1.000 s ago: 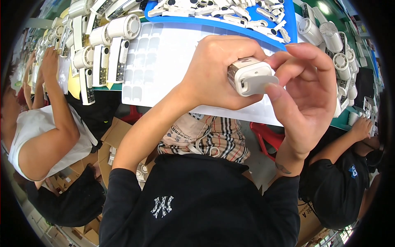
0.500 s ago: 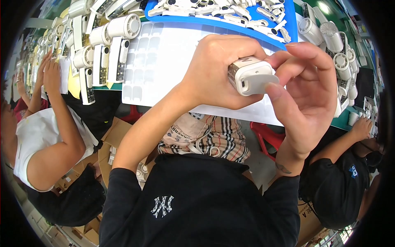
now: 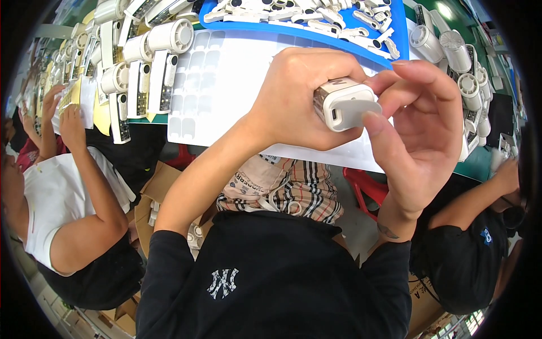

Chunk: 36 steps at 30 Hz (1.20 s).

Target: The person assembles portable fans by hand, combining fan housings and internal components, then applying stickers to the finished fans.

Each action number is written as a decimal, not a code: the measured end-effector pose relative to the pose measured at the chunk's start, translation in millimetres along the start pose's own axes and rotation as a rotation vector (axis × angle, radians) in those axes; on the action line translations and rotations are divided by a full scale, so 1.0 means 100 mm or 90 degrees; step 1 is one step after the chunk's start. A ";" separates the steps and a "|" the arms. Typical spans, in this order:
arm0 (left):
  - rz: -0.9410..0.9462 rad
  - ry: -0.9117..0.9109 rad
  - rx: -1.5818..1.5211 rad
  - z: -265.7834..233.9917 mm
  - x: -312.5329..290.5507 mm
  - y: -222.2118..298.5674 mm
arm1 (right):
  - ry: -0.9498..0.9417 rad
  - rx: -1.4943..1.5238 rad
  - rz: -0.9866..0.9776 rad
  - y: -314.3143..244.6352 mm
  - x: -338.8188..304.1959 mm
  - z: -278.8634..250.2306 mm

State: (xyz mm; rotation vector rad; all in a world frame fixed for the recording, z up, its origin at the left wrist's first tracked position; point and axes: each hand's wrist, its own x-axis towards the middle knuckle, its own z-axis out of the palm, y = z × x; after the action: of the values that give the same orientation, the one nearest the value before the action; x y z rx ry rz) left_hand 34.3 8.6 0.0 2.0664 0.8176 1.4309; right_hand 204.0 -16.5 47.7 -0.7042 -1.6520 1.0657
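Observation:
My left hand (image 3: 291,96) is wrapped round a white handheld fan's handle (image 3: 340,88), so most of it is hidden. The rounded end of the handle faces up toward me, with a small slot near one side. A thin grey oval sticker (image 3: 358,114) lies partly over that end and juts past its right edge. My right hand (image 3: 423,130) pinches the sticker's right edge at the thumb, the other fingers curled loosely above. On the table beneath my left forearm is a white sheet (image 3: 231,85) with rows of grey stickers at its left.
Behind my hands stands a blue tray (image 3: 316,33) full of small white parts. White handheld fans (image 3: 166,38) crowd the table at left, and more fans (image 3: 468,85) lie at right. Co-workers sit on both sides. A red stool (image 3: 364,189) shows below the table.
The sticker has shifted slightly toward the handle's end, along with my right thumb. My left hand stays nearly still. The co-workers on both sides have moved their arms.

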 end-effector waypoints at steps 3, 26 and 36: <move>-0.006 -0.001 -0.004 0.01 0.00 0.00 | 0.015 -0.014 -0.002 0.00 -0.01 0.02; 0.021 0.006 -0.023 -0.47 -0.05 0.34 | -0.033 0.023 0.146 0.07 -0.24 -0.07; -0.295 0.390 -0.224 -0.78 -0.72 0.73 | -0.124 0.141 -0.076 0.37 -0.21 0.66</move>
State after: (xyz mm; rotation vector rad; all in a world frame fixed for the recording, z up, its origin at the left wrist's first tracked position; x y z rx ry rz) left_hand -44.5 -88.8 29.5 1.0852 1.0907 1.7828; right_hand 146.7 -38.1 -1.8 -0.3632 -1.6830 1.2385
